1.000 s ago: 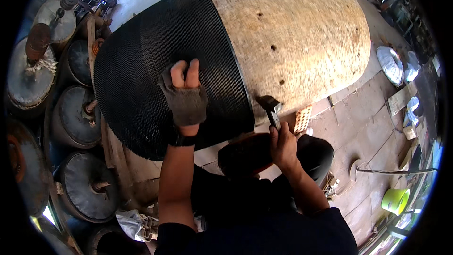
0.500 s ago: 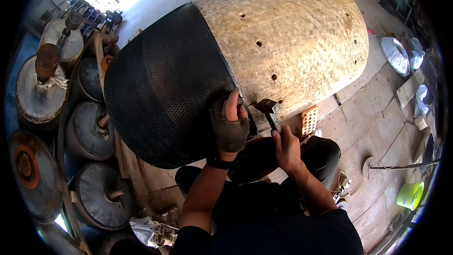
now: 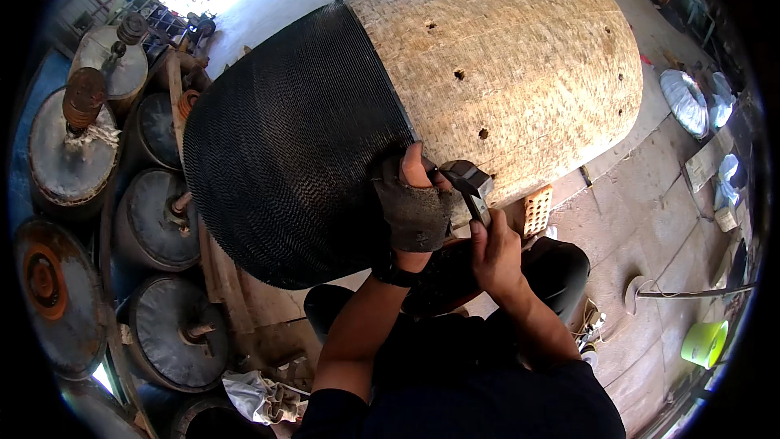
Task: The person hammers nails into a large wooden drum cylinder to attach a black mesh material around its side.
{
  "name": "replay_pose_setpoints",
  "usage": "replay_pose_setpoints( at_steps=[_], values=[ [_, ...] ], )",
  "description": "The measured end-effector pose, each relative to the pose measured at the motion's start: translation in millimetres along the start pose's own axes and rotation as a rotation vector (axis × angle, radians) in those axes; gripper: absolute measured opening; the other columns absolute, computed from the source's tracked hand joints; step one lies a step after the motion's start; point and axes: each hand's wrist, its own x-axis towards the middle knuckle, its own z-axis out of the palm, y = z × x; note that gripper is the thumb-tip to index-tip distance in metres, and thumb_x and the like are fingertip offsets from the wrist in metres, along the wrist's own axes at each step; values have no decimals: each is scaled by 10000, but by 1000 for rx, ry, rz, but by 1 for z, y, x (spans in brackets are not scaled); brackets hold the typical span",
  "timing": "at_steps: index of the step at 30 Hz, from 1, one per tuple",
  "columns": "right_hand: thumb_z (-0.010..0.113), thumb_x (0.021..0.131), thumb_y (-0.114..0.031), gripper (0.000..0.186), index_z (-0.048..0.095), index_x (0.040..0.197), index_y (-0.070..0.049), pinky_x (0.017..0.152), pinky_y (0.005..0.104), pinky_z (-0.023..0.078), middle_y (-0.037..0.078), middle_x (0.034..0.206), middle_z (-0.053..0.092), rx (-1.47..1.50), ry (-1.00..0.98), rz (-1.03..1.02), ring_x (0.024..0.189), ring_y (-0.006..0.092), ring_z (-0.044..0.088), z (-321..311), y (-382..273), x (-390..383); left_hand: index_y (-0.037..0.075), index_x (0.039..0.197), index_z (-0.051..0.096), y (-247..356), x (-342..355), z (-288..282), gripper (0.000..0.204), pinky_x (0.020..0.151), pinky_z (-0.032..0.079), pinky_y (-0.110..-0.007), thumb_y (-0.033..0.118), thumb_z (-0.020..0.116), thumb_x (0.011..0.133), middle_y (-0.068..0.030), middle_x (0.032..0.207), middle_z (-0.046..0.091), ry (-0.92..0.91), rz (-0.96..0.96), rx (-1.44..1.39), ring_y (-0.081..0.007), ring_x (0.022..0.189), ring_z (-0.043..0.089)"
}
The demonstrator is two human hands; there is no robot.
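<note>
Workshop floor (image 3: 621, 248), bucket (image 3: 704, 344) right of right hand (image 3: 497, 256), contents unclear, that hand clamped on hammer (image 3: 475, 185), left hand (image 3: 418, 207) at black sheet (image 3: 288, 146), grip unclear

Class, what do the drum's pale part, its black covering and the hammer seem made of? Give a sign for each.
Pale part: probably unvarnished wood; mottled, matt tan surface.
Black covering: metal or rubber, perhaps, with a slight sheen; its fine ridges leave it open.
Hammer: head likely steel, dark with hard edges; handle partly hidden by the right hand.
</note>
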Motion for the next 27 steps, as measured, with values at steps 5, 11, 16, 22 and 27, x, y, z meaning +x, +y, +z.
replay_pose_setpoints(
  at_steps=[5, 11, 16, 22, 27],
  values=[
    [612, 989, -148, 225, 532, 1132, 5, 600, 528, 498, 273, 765, 641, 11, 17, -58, 710, 492, 643, -6, -7, 3, -18, 1356, 479, -2, 0, 2, 637, 804, 461, -507, 22, 689, 755, -172, 959, 564, 69, 48, -15, -354, 834, 555],
    [598, 985, -131, 170, 521, 1052, 4, 561, 543, 460, 292, 739, 618, -95, -41, 7, 684, 516, 608, 1, 3, 3, -47, 1388, 447, 0, -2, 3, 667, 857, 454, -525, 28, 681, 768, -174, 963, 582, 42, 33, 14, -363, 868, 550],
    [597, 979, -142, 179, 509, 1041, 1, 559, 569, 448, 293, 693, 595, -62, 38, -58, 665, 535, 589, 0, -2, -1, -51, 1411, 419, 1, -1, 5, 693, 837, 431, -502, 4, 671, 767, -131, 917, 593, 85, 69, 19, -330, 844, 544],
    [545, 992, -115, 138, 514, 1006, 19, 513, 495, 430, 260, 671, 571, 73, 26, 37, 622, 502, 587, 2, 16, -6, -90, 1453, 365, 5, -12, -14, 731, 920, 440, -513, 44, 688, 811, -207, 1098, 617, -90, -87, -71, -359, 988, 598],
    [594, 961, -127, 184, 520, 1052, 15, 571, 584, 450, 299, 724, 597, -67, -32, -24, 671, 540, 591, 11, 12, 3, -84, 1412, 427, 6, -72, -18, 676, 926, 480, -491, 120, 720, 838, -228, 1176, 623, 34, 29, -91, -372, 1068, 608]
  ],
)
